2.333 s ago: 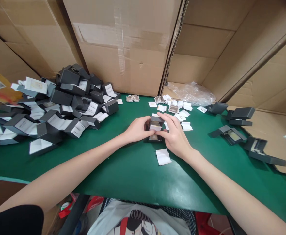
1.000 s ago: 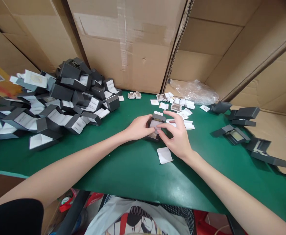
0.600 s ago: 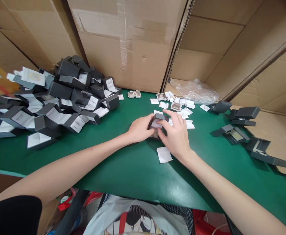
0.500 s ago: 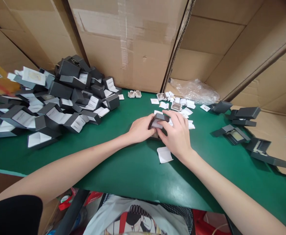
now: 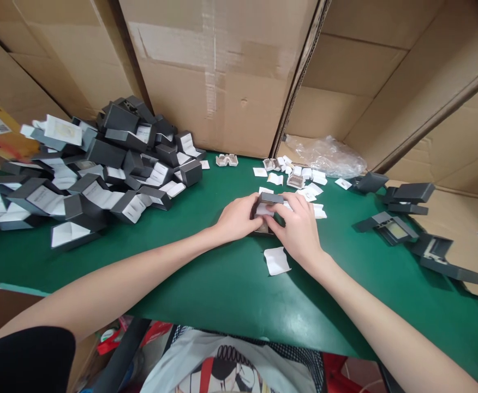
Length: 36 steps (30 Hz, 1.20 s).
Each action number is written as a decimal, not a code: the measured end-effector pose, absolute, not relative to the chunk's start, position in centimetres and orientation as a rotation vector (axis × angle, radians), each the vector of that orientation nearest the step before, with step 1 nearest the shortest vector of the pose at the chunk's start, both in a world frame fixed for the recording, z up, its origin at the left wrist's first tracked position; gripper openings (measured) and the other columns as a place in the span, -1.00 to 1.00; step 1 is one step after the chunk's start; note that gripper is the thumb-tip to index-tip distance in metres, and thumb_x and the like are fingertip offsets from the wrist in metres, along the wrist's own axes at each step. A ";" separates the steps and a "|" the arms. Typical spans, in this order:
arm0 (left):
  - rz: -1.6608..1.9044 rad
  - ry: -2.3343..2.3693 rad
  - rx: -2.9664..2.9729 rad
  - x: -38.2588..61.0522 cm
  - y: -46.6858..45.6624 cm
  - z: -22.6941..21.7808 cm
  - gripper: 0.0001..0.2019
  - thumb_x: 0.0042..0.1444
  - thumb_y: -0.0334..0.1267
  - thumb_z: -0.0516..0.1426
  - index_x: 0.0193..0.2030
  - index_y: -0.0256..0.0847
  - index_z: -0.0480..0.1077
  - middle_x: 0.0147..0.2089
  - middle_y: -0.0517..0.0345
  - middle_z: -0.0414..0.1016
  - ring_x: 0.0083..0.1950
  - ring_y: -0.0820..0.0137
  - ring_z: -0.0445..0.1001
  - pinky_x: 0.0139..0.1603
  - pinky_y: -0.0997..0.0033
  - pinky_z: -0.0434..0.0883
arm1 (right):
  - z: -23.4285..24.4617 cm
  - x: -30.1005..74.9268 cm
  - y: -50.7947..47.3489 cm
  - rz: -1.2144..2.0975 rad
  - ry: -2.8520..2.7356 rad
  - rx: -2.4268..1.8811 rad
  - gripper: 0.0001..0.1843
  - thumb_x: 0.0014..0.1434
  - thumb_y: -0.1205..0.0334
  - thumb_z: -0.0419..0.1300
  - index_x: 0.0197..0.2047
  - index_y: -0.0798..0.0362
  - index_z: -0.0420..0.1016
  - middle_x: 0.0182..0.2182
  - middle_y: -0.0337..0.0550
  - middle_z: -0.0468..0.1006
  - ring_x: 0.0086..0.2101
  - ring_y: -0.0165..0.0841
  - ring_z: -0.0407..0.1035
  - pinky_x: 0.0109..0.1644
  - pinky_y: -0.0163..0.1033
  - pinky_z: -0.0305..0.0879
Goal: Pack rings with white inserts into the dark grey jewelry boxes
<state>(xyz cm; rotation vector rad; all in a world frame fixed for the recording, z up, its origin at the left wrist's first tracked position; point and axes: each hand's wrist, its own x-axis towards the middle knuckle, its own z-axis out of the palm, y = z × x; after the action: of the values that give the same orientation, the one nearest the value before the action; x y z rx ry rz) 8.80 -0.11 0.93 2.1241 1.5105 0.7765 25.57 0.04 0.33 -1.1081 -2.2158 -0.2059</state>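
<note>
A small dark grey hinged box [image 5: 267, 203] with a white lining stands on the green table [image 5: 206, 273] at the centre. My left hand [image 5: 237, 219] grips its left side with curled fingers. My right hand [image 5: 298, 229] is wrapped over its right side and lid, fingers closed on it. A loose white paper card [image 5: 276, 260] lies on the table just below my right wrist. The inside of the box is mostly hidden by my fingers.
A big heap of dark grey boxes with white inserts [image 5: 95, 169] fills the left of the table. Small white cards and inserts [image 5: 300, 180] lie behind my hands. Several open grey boxes [image 5: 402, 218] sit at the right. Crumpled clear plastic [image 5: 324, 155] and cardboard cartons [image 5: 222, 71] line the back.
My right hand has closed down further over the box's lid and side, and the box shows less of its white lining. Both hands stay at the same spot.
</note>
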 end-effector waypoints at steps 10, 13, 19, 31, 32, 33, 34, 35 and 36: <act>0.739 1.598 2.099 9.2 -0.2 1.2 -0.76 -0.08 -0.33 0.09 -0.20 -0.17 0.30 -0.31 0.14 0.46 -0.33 0.28 0.44 -0.54 0.45 0.13 | 0.0 25.6 0.3 -0.108 -2.255 -1.153 -0.89 0.20 0.21 0.11 -0.29 -0.02 0.45 -0.39 -0.12 0.45 -0.29 -0.19 0.30 -0.30 -0.14 0.19; 0.754 1.614 2.125 9.2 -0.4 1.3 -0.79 -0.05 -0.29 0.10 -0.21 -0.17 0.31 -0.32 0.14 0.46 -0.33 0.27 0.44 -0.53 0.45 0.14 | -0.2 25.8 0.5 -0.034 -2.252 -1.133 -0.88 0.20 0.19 0.11 -0.28 -0.01 0.45 -0.39 -0.12 0.45 -0.30 -0.21 0.30 -0.29 -0.15 0.21; 0.925 1.382 2.001 8.4 -0.2 1.3 -0.73 0.09 -0.14 0.07 -0.09 -0.19 0.31 -0.37 0.18 0.43 -0.41 0.40 0.38 -0.45 0.48 0.23 | -0.3 26.5 0.7 0.109 -2.213 -0.949 -0.81 0.25 0.26 0.03 -0.14 -0.02 0.45 -0.18 -0.09 0.48 -0.14 -0.22 0.32 -0.09 -0.10 0.29; 1.047 1.444 1.838 6.7 1.2 1.1 -0.80 0.09 -0.15 0.05 -0.37 -0.25 0.35 -0.48 0.21 0.33 -0.47 0.45 0.31 -0.48 0.50 0.25 | 0.2 31.6 4.0 0.011 -2.021 -0.992 -0.82 0.22 0.29 0.00 -0.20 0.02 0.42 -0.24 -0.07 0.52 -0.18 -0.21 0.40 -0.10 -0.08 0.34; 1.053 1.442 1.816 6.7 1.1 1.1 -0.79 0.10 -0.13 0.04 -0.35 -0.25 0.35 -0.48 0.21 0.34 -0.48 0.45 0.31 -0.48 0.50 0.27 | 0.0 32.0 4.5 -0.025 -2.025 -1.030 -0.81 0.22 0.29 0.01 -0.17 0.02 0.42 -0.22 -0.06 0.53 -0.16 -0.19 0.39 -0.09 -0.06 0.33; 1.055 1.437 1.798 6.7 1.1 1.2 -0.79 0.11 -0.12 0.04 -0.33 -0.24 0.34 -0.48 0.22 0.35 -0.49 0.45 0.32 -0.48 0.50 0.28 | -0.2 32.4 4.9 -0.062 -2.039 -1.063 -0.80 0.21 0.27 0.02 -0.13 0.03 0.42 -0.18 -0.04 0.53 -0.14 -0.17 0.38 -0.08 -0.04 0.32; 1.051 1.431 1.784 6.7 1.1 1.2 -0.78 0.11 -0.11 0.05 -0.32 -0.24 0.34 -0.49 0.22 0.35 -0.50 0.46 0.32 -0.48 0.50 0.28 | -0.3 32.7 5.2 -0.096 -2.067 -1.084 -0.77 0.21 0.26 0.03 -0.09 0.03 0.41 -0.14 -0.02 0.52 -0.10 -0.15 0.37 -0.06 -0.03 0.30; 1.045 1.428 1.777 6.7 1.1 1.2 -0.78 0.11 -0.11 0.05 -0.31 -0.24 0.34 -0.49 0.23 0.35 -0.51 0.46 0.32 -0.49 0.51 0.28 | -0.5 32.8 5.4 -0.118 -2.111 -1.091 -0.74 0.22 0.24 0.04 -0.04 0.04 0.40 -0.08 -0.01 0.51 -0.06 -0.14 0.35 -0.04 -0.01 0.29; 1.041 1.428 1.775 6.7 1.1 1.2 -0.77 0.11 -0.10 0.05 -0.30 -0.24 0.34 -0.49 0.23 0.35 -0.52 0.47 0.32 -0.49 0.51 0.28 | -0.6 32.9 5.5 -0.129 -2.167 -1.084 -0.72 0.22 0.23 0.05 0.00 0.04 0.38 -0.04 -0.01 0.49 -0.02 -0.13 0.34 -0.03 0.00 0.27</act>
<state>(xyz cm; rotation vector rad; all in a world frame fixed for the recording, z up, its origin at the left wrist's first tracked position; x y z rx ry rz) 6.69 1.08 1.17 1.7747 1.4275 1.0405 32.86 5.45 -0.57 -1.0844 -2.1675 -0.1294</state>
